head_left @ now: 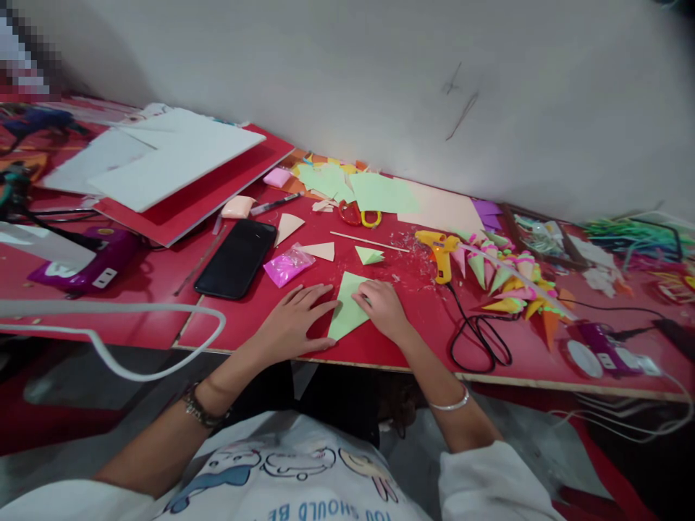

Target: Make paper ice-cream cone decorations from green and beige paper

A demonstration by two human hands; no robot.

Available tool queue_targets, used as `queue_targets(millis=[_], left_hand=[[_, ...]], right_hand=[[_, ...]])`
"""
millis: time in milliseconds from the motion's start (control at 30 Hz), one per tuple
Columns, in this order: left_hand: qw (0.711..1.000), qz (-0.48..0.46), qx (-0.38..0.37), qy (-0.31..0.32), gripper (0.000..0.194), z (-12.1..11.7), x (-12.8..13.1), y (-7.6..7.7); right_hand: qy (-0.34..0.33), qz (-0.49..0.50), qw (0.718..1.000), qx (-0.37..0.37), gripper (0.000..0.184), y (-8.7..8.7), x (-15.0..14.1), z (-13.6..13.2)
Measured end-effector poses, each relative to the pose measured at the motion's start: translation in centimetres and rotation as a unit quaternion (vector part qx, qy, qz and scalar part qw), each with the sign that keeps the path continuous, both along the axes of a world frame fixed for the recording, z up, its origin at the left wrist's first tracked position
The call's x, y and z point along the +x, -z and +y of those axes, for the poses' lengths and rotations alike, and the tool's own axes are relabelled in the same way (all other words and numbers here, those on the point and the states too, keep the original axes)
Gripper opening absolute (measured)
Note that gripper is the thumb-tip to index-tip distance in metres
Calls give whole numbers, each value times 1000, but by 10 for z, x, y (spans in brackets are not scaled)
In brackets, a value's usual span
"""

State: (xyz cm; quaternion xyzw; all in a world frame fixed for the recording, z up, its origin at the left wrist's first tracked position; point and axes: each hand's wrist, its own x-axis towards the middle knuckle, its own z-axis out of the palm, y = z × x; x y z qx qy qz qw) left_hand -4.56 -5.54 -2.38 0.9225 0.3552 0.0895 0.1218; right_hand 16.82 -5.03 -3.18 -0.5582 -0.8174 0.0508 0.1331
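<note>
A folded piece of light green paper [348,312] lies on the red table near its front edge. My right hand [383,307] has its fingers curled and pressed together on the paper's right side. Left of the paper, my left hand [298,322] lies flat with its fingers spread, the tips at the paper's left edge. Just beyond it sit a shiny pink packet [287,266], a cream paper wedge [320,251] and a small folded green piece [369,255].
A yellow glue gun [441,253] with a looped black cord stands right, beside several small colored paper cones [504,271]. A black phone [237,259] lies left, near white boards [179,155]. Scissors [371,218] and green sheets [383,192] are farther back.
</note>
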Motion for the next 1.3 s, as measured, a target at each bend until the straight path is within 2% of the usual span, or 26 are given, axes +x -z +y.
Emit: queue_targets(millis=[267,467,633,767,833,900,1033,1133,1300], left_hand=[[999,14,-11,35,53,3,1,-7],[993,40,-38,109,61,14,1,-11],[992,45,-42,111,64,17,0,-12],[992,41,-53,106,67,16,0,-12],[993,36,-57,102,69,15,1,-11],[993,30,-60,98,69,15,1,-11],[993,27,-66,98,70,14,1,-11],[993,30,-65,96,72,14,1,-12],[992,44,-71,97,71,14,2,-14]], right_hand=[[3,6,1000,1,26,1,-1,-1],[5,7,1000,-2,25,2,0,-1],[1,0,1000,-4,21,-2,-2,-1],[1,-13,999,39,20,-14,-5,-12],[-29,-5,997,65,24,-18,-6,-23],[-98,21,992,72,28,-19,-7,-37],[-190,47,980,37,30,-14,-11,-64],[-207,12,978,32,30,-12,-13,-73],[-198,-13,979,37,31,-12,-11,-72]])
